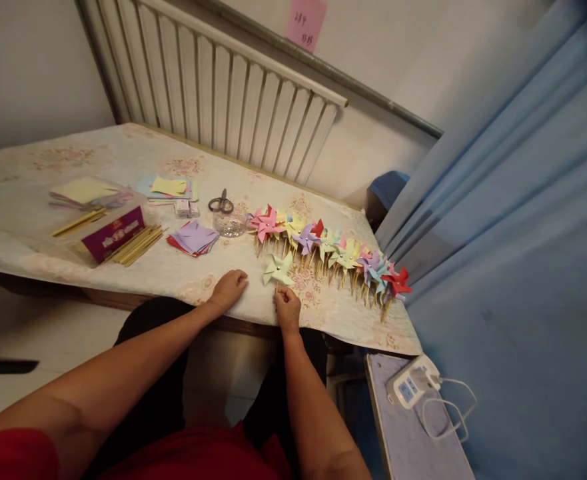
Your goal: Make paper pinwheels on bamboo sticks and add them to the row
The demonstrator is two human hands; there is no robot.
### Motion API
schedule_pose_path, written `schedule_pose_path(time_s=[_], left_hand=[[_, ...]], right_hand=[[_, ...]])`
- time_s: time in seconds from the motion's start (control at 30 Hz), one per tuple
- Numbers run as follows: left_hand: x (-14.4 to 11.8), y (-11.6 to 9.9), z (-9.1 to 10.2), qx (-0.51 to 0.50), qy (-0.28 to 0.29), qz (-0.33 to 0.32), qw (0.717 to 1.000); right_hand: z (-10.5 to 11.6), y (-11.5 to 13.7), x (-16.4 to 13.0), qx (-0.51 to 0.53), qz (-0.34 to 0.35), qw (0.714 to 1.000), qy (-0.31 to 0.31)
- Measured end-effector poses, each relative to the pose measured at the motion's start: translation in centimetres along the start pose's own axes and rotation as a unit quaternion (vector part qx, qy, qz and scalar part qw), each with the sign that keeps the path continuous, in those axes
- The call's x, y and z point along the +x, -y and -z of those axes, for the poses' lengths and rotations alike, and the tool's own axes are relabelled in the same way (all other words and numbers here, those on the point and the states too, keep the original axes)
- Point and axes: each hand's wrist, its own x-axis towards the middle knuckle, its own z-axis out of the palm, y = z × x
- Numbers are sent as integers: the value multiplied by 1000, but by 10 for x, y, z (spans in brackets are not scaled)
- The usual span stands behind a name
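Observation:
My right hand (288,308) is closed round the thin stick of a pale green pinwheel (278,268), whose head stands just above my fingers with a small pin at its centre. To its left, my left hand (229,291) lies near the table's front edge with fingers curled together, and nothing shows in it. Beyond the right hand, a long row of finished paper pinwheels (327,244) in pink, yellow, purple, blue and red runs towards the table's right end. A clear dish of small pins (230,225) sits behind my left hand.
Black scissors (221,202), purple and red paper pieces (193,239), more coloured sheets (169,187) and a bundle of wooden sticks (136,245) lie left on the floral tablecloth (123,150). A clear box with a purple label (114,233) stands there. Right, a power strip (413,381) rests beside a blue curtain (513,267).

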Motion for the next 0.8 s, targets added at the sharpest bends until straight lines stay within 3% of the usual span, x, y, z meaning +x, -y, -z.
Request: schedule_pose_path(time_s=[0.23,0.8], left_hand=[[9,-26,-21,-93,40,29,994],[8,-54,-26,-221,40,74,972]], right_hand=[[0,-1,0,6,1,1000,7],[0,-2,1,2,2,1000,17]])
